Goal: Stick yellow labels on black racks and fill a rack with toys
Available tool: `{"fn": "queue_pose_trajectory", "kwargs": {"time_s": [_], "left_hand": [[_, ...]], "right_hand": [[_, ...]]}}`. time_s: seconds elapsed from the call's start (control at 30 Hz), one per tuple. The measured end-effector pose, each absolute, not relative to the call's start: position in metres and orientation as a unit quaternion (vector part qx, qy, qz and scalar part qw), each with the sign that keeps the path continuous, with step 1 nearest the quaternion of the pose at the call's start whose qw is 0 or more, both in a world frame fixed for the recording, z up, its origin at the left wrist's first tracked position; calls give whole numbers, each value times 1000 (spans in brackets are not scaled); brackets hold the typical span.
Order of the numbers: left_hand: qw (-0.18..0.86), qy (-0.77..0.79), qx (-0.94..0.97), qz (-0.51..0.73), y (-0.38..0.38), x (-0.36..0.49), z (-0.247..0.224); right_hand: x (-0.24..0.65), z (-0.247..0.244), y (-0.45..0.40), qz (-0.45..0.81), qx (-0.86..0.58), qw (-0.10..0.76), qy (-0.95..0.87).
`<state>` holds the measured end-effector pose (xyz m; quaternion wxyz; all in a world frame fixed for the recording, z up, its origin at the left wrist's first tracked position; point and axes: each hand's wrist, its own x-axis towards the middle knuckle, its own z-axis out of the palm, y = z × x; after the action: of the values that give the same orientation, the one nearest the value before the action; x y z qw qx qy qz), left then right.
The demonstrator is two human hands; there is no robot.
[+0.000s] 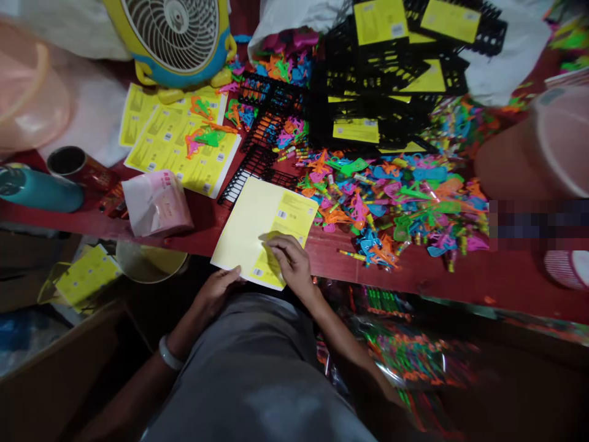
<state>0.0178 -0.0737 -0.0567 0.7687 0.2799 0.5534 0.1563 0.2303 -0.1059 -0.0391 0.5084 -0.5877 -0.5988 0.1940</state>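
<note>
A printed yellow paper sheet [248, 215] lies at the table's front edge, its near edge reaching over my lap. Part of it is plain pale yellow; the right part carries print and barcodes. My left hand [219, 287] pinches the near left corner, thumb on top and fingers mostly hidden below. Over the printed part rests my right hand [292, 261], fingers loosely bent and stretched leftward, with nothing visible in them. Just beyond the sheet are black plastic grid frames [255, 162]. Small colourful plastic toy pieces [359, 209] are heaped to the right.
More yellow printed sheets [184, 153] lie at the left, in front of a yellow and blue fan [184, 73]. A tissue pack [159, 202], a dark cup [69, 162] and a teal bottle [41, 189] stand nearby. Stacked black frames [363, 73] rise behind; a pinkish bucket [515, 147] stands right.
</note>
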Motion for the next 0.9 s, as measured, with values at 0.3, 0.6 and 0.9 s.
{"fn": "queue_pose_trajectory", "kwargs": {"time_s": [0.3, 0.6, 0.9], "left_hand": [[746, 498, 265, 353, -64, 31, -10], [727, 484, 289, 393, -44, 41, 8], [704, 510, 313, 384, -41, 41, 8]], "right_hand": [[222, -10, -84, 173, -429, 421, -781], [217, 0, -66, 50, -382, 381, -841], [216, 3, -66, 60, -383, 346, -854]]}}
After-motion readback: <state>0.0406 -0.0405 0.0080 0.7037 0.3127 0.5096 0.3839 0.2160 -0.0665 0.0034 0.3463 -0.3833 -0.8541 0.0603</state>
